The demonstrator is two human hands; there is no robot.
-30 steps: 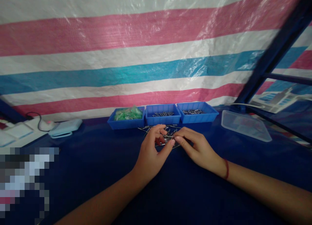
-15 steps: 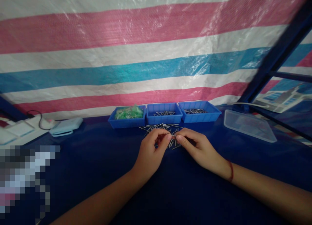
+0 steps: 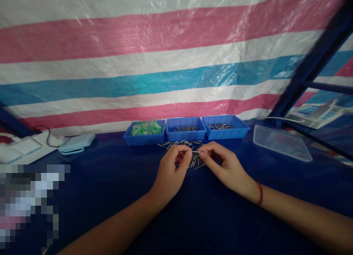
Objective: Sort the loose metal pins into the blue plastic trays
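A thin, shiny metal pin, rivet-like in shape, spans the gap between my two hands in a nearly level line. My left hand pinches its left end between thumb and forefinger, the other fingers curled. On the other end, the thumb and forefinger of my right hand are closed. Just beneath and behind the fingertips lies a loose pile of similar metal pins on the dark blue table; my hands hide part of it.
Behind the pile stand three blue bins: one with green plastic packaging, and a middle bin and right bin with metal pins. A translucent lid lies at right. A light blue case and a power strip are at left.
The pin between my fingertips now shows more clearly as a level rod. Both hands have barely moved, and the view has shifted slightly.
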